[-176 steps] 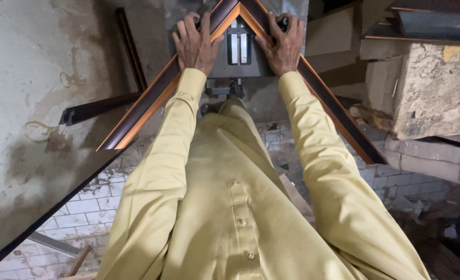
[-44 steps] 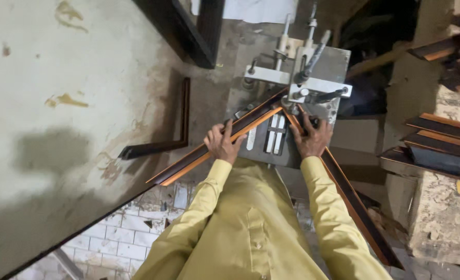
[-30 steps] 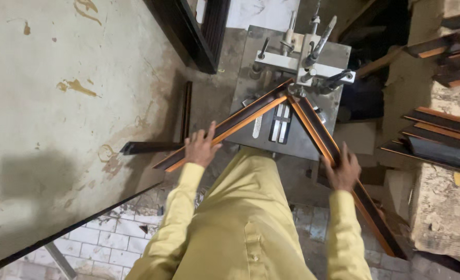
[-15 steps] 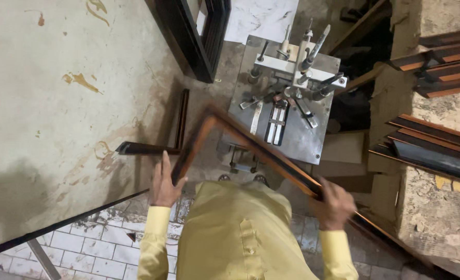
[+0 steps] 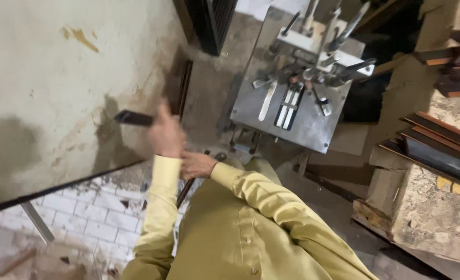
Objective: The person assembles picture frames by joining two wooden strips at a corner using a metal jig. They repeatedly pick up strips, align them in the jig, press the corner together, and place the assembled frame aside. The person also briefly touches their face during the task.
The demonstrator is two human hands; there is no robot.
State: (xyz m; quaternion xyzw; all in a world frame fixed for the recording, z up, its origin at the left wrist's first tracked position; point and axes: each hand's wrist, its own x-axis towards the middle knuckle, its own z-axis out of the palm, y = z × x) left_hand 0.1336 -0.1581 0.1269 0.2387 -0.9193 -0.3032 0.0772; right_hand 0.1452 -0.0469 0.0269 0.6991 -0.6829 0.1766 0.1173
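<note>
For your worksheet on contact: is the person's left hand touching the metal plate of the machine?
Apart. The head view shows the left hand raised beside the pale table, with bare floor between it and the machine's metal plate.

We count two hands, the left hand (image 5: 166, 136) at nine o'clock and the right hand (image 5: 196, 165) just below it, one metal joining machine (image 5: 297, 111) at one o'clock, and one large worktable (image 5: 59, 78) at ten o'clock.
</note>
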